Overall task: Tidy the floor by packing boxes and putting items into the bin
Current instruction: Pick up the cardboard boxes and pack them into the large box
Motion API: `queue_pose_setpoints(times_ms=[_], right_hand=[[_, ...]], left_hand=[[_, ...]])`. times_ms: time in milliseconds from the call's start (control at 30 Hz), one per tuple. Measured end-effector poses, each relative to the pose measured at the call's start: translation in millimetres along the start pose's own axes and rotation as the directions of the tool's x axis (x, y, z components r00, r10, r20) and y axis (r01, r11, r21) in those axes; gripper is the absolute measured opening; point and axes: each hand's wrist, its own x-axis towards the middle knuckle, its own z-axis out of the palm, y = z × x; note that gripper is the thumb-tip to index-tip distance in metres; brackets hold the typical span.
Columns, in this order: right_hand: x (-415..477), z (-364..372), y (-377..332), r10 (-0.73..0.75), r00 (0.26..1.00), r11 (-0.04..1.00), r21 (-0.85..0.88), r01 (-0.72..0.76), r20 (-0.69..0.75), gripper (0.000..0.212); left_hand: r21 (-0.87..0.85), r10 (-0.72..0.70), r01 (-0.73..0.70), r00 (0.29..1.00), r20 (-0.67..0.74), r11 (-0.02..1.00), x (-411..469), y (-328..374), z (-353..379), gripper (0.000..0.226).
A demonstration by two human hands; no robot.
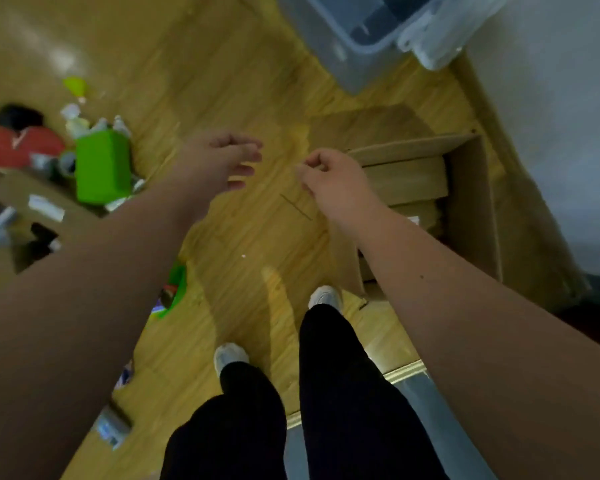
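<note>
Head view, left hand (219,164): hung empty, fingers loosely spread.
Right hand (333,183): curled, gripping nothing visible.
Cardboard box (465,202): brown, open-topped, just right of it.
Bin (357,39): translucent plastic, beyond both hands.

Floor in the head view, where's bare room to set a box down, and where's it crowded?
The bare wood floor is free between the green box and the open cardboard box, ahead of both shoes, and on towards the clear plastic bin. The left side around the green box is crowded with loose items.
</note>
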Motion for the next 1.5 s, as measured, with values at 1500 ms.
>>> queue_pose_setpoints(times_ms=[1500], right_hand=[[-222.6, 695.3, -53.0, 0.232, 0.758, 0.818, -0.543, 0.187, 0.610, 0.014]], left_hand=[[-0.671, -0.484, -0.011, 0.685, -0.545, 0.741, -338.9, -468.7, -497.6, 0.011]])
